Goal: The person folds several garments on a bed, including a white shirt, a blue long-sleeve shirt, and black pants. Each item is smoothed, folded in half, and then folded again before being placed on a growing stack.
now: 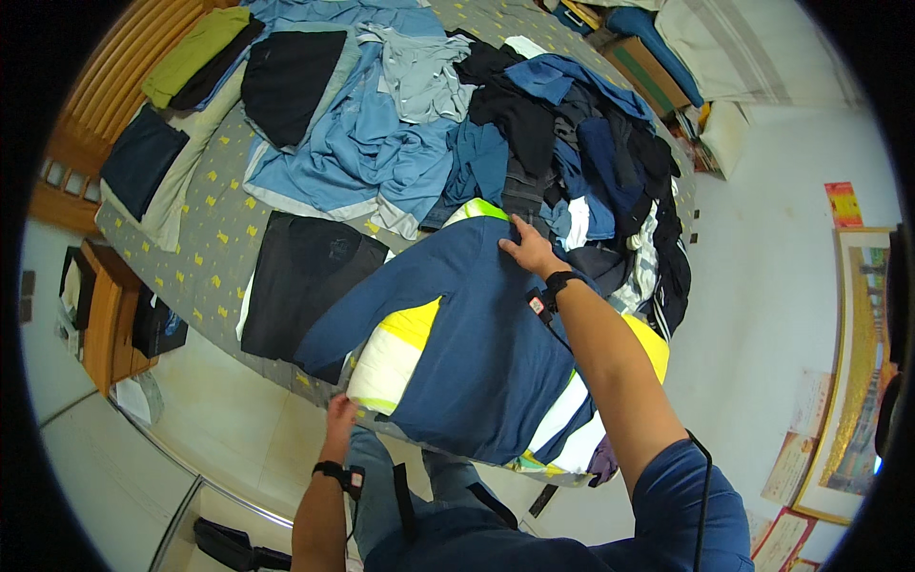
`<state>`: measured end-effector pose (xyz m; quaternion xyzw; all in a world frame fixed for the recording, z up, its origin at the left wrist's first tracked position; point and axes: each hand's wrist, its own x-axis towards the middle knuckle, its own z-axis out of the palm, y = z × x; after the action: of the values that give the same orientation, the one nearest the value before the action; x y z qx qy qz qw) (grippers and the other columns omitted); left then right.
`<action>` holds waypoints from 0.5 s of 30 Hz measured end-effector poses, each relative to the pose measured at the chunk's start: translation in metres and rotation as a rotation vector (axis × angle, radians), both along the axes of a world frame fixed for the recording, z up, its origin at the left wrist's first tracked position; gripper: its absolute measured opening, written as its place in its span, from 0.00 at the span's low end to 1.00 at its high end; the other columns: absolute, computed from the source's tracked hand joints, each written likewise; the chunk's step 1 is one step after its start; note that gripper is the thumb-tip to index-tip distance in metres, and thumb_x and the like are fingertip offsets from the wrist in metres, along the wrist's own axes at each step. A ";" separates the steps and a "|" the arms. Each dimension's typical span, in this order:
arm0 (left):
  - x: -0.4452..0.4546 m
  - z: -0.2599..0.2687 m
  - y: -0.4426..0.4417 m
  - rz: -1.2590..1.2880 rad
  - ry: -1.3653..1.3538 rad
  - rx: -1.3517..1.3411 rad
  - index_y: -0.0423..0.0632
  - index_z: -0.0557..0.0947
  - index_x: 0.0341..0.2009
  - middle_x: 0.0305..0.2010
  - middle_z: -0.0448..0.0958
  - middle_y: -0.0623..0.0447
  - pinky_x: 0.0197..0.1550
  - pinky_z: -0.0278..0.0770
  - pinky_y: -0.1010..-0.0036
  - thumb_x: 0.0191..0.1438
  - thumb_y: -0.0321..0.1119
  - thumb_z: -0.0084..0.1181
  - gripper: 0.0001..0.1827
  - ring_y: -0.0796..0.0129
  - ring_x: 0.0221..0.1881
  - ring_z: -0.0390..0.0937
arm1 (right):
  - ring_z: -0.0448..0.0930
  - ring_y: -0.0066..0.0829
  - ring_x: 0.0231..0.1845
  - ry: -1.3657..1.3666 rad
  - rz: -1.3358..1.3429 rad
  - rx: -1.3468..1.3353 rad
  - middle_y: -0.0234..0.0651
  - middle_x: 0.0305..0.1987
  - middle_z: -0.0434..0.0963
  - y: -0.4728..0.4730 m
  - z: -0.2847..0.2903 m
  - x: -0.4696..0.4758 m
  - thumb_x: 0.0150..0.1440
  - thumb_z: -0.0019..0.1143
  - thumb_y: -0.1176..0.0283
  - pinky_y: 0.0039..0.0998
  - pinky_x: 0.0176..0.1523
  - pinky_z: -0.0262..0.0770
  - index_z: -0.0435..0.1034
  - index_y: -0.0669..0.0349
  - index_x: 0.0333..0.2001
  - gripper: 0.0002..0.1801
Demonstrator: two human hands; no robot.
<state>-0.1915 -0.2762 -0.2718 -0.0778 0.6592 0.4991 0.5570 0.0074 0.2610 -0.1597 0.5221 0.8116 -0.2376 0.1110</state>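
A dark navy long-sleeved top [479,336] lies spread out at the bed's near edge, one sleeve stretched to the left. Beneath it shows a white and yellow padded garment [393,357], which comes out between the sleeve and the body and again on the right. My right hand [532,247] rests on the navy top near its shoulder and neck end, thumb and fingers apart. At the lower left corner of the padded garment, the fingers of my left hand [342,411] touch its edge; whether they pinch it is unclear.
A folded black garment [307,279] lies left of the navy top. Behind are light blue clothes [357,150] and, right, a heap of dark clothes [572,143]. Folded clothes [200,57] sit by the wooden headboard [107,93]. A wooden cabinet [114,307] stands left of the bed.
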 end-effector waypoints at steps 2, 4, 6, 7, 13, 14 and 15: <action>0.047 -0.008 -0.014 -0.035 -0.023 0.136 0.44 0.74 0.56 0.50 0.76 0.55 0.46 0.72 0.72 0.56 0.36 0.70 0.27 0.71 0.46 0.72 | 0.69 0.50 0.71 0.007 -0.008 -0.052 0.53 0.72 0.66 0.011 -0.002 -0.004 0.57 0.64 0.48 0.40 0.71 0.65 0.52 0.57 0.75 0.49; 0.089 -0.022 -0.032 -0.065 -0.042 0.190 0.45 0.77 0.52 0.48 0.77 0.56 0.45 0.72 0.72 0.55 0.35 0.72 0.23 0.71 0.45 0.73 | 0.70 0.49 0.70 0.028 0.020 -0.006 0.49 0.70 0.70 0.021 -0.015 0.004 0.55 0.66 0.45 0.50 0.70 0.63 0.55 0.57 0.74 0.50; 0.110 -0.030 -0.047 -0.186 -0.089 0.068 0.46 0.80 0.45 0.46 0.77 0.56 0.44 0.73 0.71 0.54 0.34 0.73 0.17 0.70 0.43 0.74 | 0.76 0.48 0.64 -0.039 0.099 0.028 0.50 0.62 0.77 0.028 -0.019 0.006 0.52 0.70 0.48 0.51 0.67 0.66 0.67 0.60 0.65 0.42; 0.121 -0.026 -0.048 -0.244 -0.118 0.011 0.46 0.81 0.41 0.45 0.77 0.56 0.44 0.73 0.71 0.53 0.33 0.73 0.15 0.70 0.42 0.74 | 0.78 0.48 0.61 -0.057 0.105 -0.033 0.50 0.59 0.79 0.033 -0.014 0.008 0.51 0.71 0.50 0.49 0.65 0.69 0.71 0.62 0.60 0.38; 0.146 -0.028 -0.077 -0.010 -0.127 0.174 0.45 0.74 0.27 0.40 0.78 0.54 0.44 0.73 0.71 0.51 0.23 0.64 0.10 0.70 0.39 0.74 | 0.80 0.27 0.36 0.284 -0.065 -0.391 0.35 0.34 0.82 0.034 0.014 0.017 0.54 0.70 0.56 0.32 0.43 0.75 0.79 0.66 0.39 0.22; 0.145 -0.026 -0.081 -0.006 -0.169 0.165 0.45 0.75 0.29 0.41 0.78 0.54 0.45 0.74 0.70 0.51 0.23 0.63 0.09 0.69 0.40 0.74 | 0.79 0.27 0.35 0.364 -0.130 -0.449 0.35 0.32 0.81 0.032 0.017 0.021 0.54 0.69 0.56 0.32 0.43 0.75 0.79 0.66 0.37 0.21; 0.143 -0.018 -0.082 0.003 -0.206 0.156 0.44 0.75 0.30 0.41 0.78 0.53 0.45 0.75 0.69 0.52 0.22 0.63 0.08 0.69 0.40 0.75 | 0.78 0.25 0.35 0.322 -0.126 -0.433 0.33 0.32 0.80 0.030 0.025 0.019 0.54 0.70 0.56 0.31 0.42 0.73 0.80 0.64 0.37 0.20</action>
<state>-0.0490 -0.3582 -0.2903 -0.0860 0.5573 0.5390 0.6256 0.0267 0.2911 -0.1345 0.4913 0.7150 -0.4918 0.0745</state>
